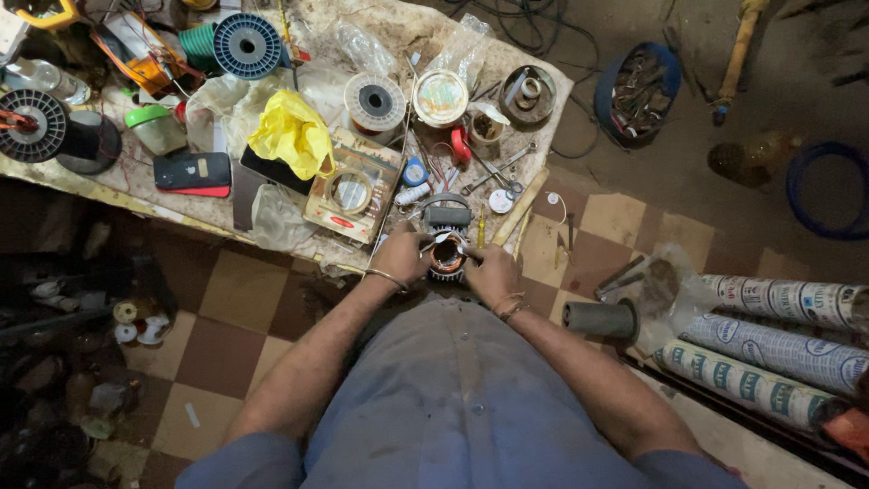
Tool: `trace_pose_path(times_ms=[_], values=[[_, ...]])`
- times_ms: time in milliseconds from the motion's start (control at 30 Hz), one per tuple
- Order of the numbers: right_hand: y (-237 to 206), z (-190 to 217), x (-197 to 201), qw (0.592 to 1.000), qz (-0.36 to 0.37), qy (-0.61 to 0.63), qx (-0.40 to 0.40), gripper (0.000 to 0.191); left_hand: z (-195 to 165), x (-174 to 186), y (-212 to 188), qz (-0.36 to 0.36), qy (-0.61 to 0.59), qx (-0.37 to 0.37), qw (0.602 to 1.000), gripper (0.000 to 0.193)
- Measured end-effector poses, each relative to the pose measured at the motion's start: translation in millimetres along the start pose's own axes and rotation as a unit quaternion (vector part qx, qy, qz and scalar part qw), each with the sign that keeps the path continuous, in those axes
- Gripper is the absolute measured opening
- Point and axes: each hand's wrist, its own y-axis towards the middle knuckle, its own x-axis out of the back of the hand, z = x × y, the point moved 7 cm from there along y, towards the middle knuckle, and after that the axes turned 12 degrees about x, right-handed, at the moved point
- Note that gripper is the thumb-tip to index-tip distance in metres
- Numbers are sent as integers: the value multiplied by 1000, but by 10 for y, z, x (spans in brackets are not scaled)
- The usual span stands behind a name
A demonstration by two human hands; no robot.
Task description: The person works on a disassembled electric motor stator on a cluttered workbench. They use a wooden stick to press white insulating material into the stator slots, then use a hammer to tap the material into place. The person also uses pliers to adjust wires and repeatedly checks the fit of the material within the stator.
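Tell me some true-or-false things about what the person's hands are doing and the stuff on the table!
1. Both hands are on a small motor with copper windings at the table's edge. True: the left hand and right hand meet at it.
2. A yellow plastic bag lies on the table. True.
3. The left wrist is bare. False: it wears a thin bangle.
4. The floor is plain grey. False: the floor has brown and cream checked tiles.
5. The printed rolls lie to the person's left. False: they lie on the right.
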Motion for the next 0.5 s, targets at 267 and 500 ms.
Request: trace_pose_path(times_ms=[267, 500], values=[[-15, -103, -187, 997, -5, 73, -7, 30, -29, 5, -9, 9, 4, -5, 1000, 37], [33, -142, -237, 998, 49, 41, -10, 34, -26, 2, 19, 1, 6, -10, 1000, 32]])
